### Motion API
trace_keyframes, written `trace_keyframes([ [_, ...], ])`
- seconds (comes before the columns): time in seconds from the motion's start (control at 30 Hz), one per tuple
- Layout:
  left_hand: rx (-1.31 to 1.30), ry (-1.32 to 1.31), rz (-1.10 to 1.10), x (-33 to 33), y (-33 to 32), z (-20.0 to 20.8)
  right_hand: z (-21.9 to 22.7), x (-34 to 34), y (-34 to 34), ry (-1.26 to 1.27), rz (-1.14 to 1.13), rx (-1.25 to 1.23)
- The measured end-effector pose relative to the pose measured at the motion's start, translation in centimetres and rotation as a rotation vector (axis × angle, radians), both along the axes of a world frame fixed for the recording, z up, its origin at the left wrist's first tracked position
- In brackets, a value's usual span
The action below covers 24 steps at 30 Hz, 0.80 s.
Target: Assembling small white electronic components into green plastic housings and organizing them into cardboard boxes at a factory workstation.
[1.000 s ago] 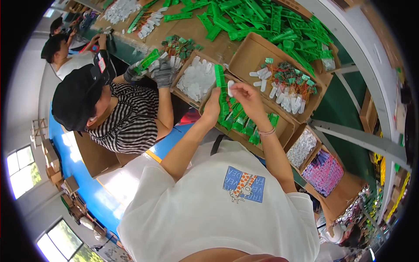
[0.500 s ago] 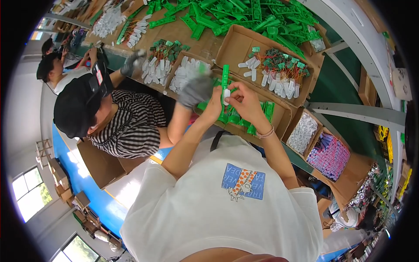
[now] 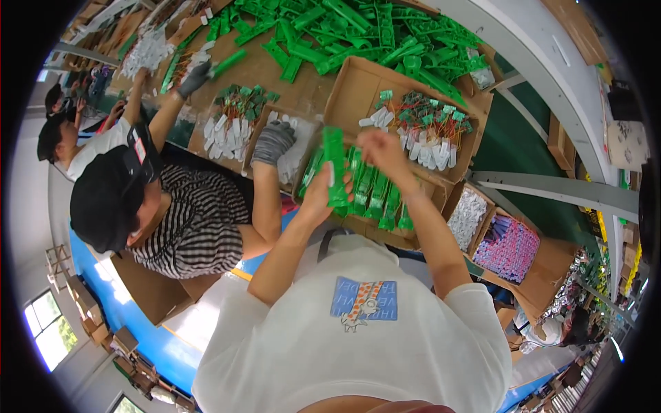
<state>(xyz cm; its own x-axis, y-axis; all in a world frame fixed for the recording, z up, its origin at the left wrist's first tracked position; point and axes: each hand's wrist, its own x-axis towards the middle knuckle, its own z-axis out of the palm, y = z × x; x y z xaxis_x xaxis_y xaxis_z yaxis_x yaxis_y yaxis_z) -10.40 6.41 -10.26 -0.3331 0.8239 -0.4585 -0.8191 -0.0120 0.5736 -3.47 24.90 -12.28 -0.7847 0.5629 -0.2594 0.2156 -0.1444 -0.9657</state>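
A long green plastic casing [image 3: 334, 168] stands roughly upright in my left hand [image 3: 319, 195], whose fingers are wrapped round its lower part. A bit of white shows at the casing's edge beside my thumb. My right hand [image 3: 385, 157] is apart from it, to the right, with its fingers curled but smeared by motion; whether they hold anything is hidden. Under both hands, a cardboard tray holds several green casings [image 3: 376, 195] in a row. Just beyond my right hand, a cardboard box [image 3: 354, 79] contains small circuit boards [image 3: 430, 103] with wires and white tabs [image 3: 430, 153].
At left, a co-worker's gloved hand [image 3: 274, 142] is over a box of white pieces [image 3: 295, 148]; the other glove [image 3: 195, 78] holds a green casing. Green casings [image 3: 344, 34] are heaped at the back. At right are boxes of white parts [image 3: 468, 212] and pink-purple pieces [image 3: 513, 248], below a metal beam [image 3: 551, 182].
My right hand has come away from the casing and moved right. The casing has turned in my left hand, showing a broader side. The co-worker's near glove has moved left onto the white pieces.
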Motion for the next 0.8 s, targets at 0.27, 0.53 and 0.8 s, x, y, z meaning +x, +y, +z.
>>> trace_keyframes([
  [0.27, -0.023, -0.020, 0.077, -2.1, -1.7, 0.2, -8.0, -5.1, 12.7, -0.568, -0.174, 1.336],
  [0.53, -0.155, 0.367, 0.092, -1.4, 2.0, 4.1, 1.2, 2.1, 7.5, 0.492, -0.140, -0.149],
  [0.8, 0.118, 0.889, 0.142, 5.7, 6.5, 10.9, 9.7, 10.1, -3.1, 0.439, -0.222, -0.140],
])
